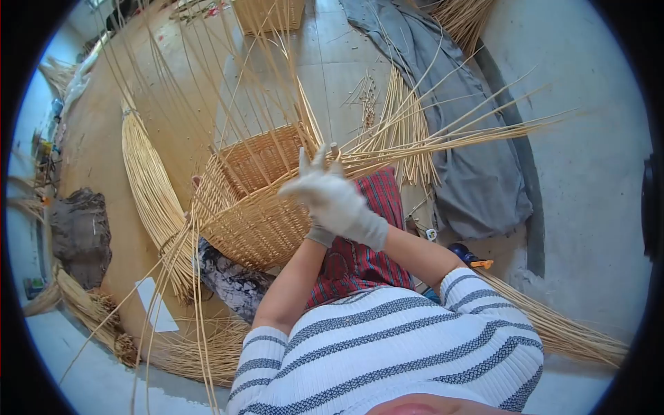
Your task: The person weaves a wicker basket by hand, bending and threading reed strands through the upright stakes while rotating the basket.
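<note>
A partly woven wicker basket rests tilted by my lap, with tall upright stakes standing from its sides. Both my hands wear pale work gloves and cross at the basket's near right corner. On top is my right hand, slightly blurred, with its fingers apart and no object visible in them. My left hand lies beneath it; little more than its cuff shows clearly, and its fingers are mostly hidden. A bunch of long willow rods runs rightward from that corner. Other loose rods trail from the basket's left corner.
A tied bundle of rods lies on the floor to the left. Grey cloth and more loose rods are at the right. Another basket stands at the far end. A red plaid cloth covers my lap.
</note>
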Motion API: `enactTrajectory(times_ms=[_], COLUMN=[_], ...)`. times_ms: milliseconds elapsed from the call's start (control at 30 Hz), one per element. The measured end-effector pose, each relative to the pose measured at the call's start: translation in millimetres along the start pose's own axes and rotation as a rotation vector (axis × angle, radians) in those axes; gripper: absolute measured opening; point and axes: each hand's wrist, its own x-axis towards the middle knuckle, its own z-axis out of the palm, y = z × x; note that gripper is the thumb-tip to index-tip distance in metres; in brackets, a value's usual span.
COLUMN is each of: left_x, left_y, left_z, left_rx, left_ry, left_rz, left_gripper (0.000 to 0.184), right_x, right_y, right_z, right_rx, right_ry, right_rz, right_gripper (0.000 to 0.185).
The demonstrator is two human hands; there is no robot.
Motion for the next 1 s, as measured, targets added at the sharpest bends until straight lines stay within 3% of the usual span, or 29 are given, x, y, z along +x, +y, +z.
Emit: enactTrajectory(times_ms=[67, 100, 133, 167, 200, 267, 300, 333, 367, 433, 533, 567, 667, 733, 767, 833, 867, 933, 967, 1000], left_x=[6.6, -6.3, -14.1, -18.7, -15.4, 3.5, 17.2, 36.6, 59.5, 91.1, 95.6, 84.2, 14.0, -43.4, -58.6, -92.5, -99.3, -94.3, -89.0, -78.7], left_y=[17.8, 61.5, 71.6, 84.6, 97.0, 103.7, 108.0, 112.5, 120.4, 123.7, 70.4, 85.4, 106.5, 102.7, 107.4, 131.9, 149.1, 175.7, 183.3, 192.9], left_z=[-39.4, -5.0, -17.1, -35.5, -46.2, -45.9, -35.0, -23.4, -4.6, 46.8, 65.4, 66.3, 4.9, -63.3, -90.9, -137.4, -148.9, -164.7, -171.5, -162.9], left_rx=[0.024, 0.377, 0.389, 0.231, 0.075, 0.244, 0.396, 0.547, 0.696, 0.872, 0.887, 0.948, 0.954, 0.853, 0.891, 0.834, 0.858, 1.079, 1.628, 1.632], left_ry=[-0.036, 0.249, 0.243, 0.264, 0.278, 0.308, 0.342, 0.298, 0.255, -0.112, -0.115, -0.173, -0.332, -0.046, 0.010, 0.585, 0.625, 0.861, 0.783, 0.779], left_rz=[0.004, 0.026, 0.031, -0.095, -0.225, -0.147, -0.061, -0.010, 0.048, 0.225, 0.245, 0.347, 0.445, 0.044, 0.032, 0.035, 0.038, 0.117, 0.295, 0.303], left_gripper=[0.047, 0.038, 0.038, 0.034, 0.030, 0.031, 0.033, 0.037, 0.041, 0.046, 0.048, 0.043, 0.032, 0.021, 0.021, 0.025, 0.025, 0.028, 0.040, 0.040], right_x=[21.3, 36.7, 49.2, 53.7, 54.6, 51.3, 41.6, 34.7, 30.5, 30.1, 32.2, 39.4, 42.8, 39.9, 37.2, 35.9, 39.0, 45.3, 47.5, 48.1], right_y=[4.7, 21.2, 46.0, 67.2, 70.4, 76.9, 82.2, 85.4, 87.0, 78.7, 100.8, 90.0, 93.9, 89.7, 91.7, 84.1, 74.2, 57.1, 31.1, -3.4], right_z=[-0.9, -9.8, -22.0, -25.1, -21.4, -18.2, -6.3, 6.5, 19.7, 27.8, 47.9, 29.6, 38.7, 38.9, 41.3, 33.9, 36.9, 37.0, 39.3, 46.0], right_rx=[0.854, 0.539, 0.223, 0.092, 0.101, -0.074, -0.019, -0.028, -0.111, -0.208, -0.293, -0.136, -0.263, -0.409, -0.449, -0.348, -0.307, 0.028, 0.267, 0.501], right_ry=[-0.196, -0.040, 0.112, 0.025, 0.042, -0.487, -0.315, -0.309, -0.177, 0.029, -0.108, -0.125, -0.172, -0.119, -0.076, 0.193, 0.176, 0.626, 0.568, 0.508], right_rz=[0.208, 0.197, 0.185, 0.363, 0.375, 0.545, 0.529, 0.537, 0.551, 0.541, 0.469, 0.518, 0.541, 0.462, 0.416, 0.223, 0.210, 0.188, 0.206, 0.222], right_gripper=[0.067, 0.072, 0.077, 0.079, 0.079, 0.093, 0.072, 0.072, 0.061, 0.033, 0.028, 0.023, 0.023, 0.024, 0.027, 0.029, 0.029, 0.033, 0.032, 0.032])
